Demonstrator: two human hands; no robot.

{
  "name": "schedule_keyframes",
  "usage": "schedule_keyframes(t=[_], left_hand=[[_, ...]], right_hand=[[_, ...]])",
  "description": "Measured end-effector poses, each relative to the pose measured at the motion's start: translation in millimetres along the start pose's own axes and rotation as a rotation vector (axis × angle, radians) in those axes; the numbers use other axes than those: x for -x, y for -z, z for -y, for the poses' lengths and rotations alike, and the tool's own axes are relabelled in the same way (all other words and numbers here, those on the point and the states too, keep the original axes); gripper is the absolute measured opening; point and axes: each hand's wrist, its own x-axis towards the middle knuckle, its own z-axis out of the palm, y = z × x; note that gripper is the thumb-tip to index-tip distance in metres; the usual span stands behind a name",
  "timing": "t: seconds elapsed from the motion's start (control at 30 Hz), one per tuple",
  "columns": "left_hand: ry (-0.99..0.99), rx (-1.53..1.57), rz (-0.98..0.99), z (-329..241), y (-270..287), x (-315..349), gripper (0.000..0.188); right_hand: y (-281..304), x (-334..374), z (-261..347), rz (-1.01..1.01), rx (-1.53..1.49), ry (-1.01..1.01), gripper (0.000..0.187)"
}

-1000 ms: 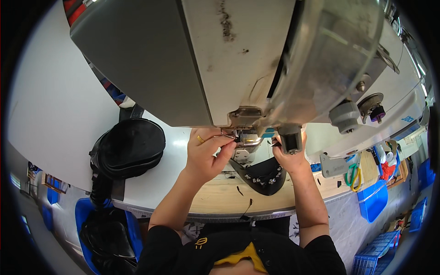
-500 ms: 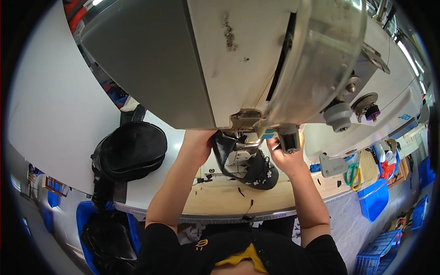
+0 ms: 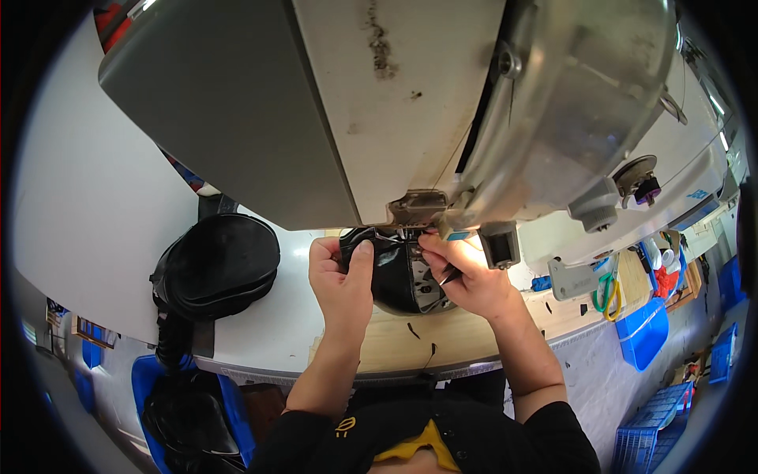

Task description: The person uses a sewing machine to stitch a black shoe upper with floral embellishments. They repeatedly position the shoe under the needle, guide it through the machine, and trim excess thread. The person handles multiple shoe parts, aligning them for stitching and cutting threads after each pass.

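black, glossy piece of material lies beneath the head of a sewing machine, in front of me in the workroom. the left hand is closed on its left edge, thumb flat on top. the right hand is curled around a slim dark tool, thumb and forefinger nearly together at the piece's right side; whether they pinch it, i cannot tell. a rounded black bag rests on the white table, well to the left.
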Motion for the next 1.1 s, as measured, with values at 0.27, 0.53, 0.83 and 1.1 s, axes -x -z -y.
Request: schedule_keyframes(t=[0.27,0.53,0.83,1.1], left_hand=[[0.044,0.098,-0.031,4,-6,-5,0.015],[-0.152,0.067,0.037,29,37,-23,0.013],[-0.769,-0.677,0.36,27,41,-66,0.044],[-0.976,-0.57,0.525,24,31,-81,0.031]], right_hand=[[-6,3,-4,0.025,0.078,-0.023,0.03],[-3,2,-3,0.008,0.098,-0.026,0.03],[-8,1,-5,-0.065,0.123,0.032,0.034],[-5,-1,-1,-0.043,0.106,0.018,0.032]])
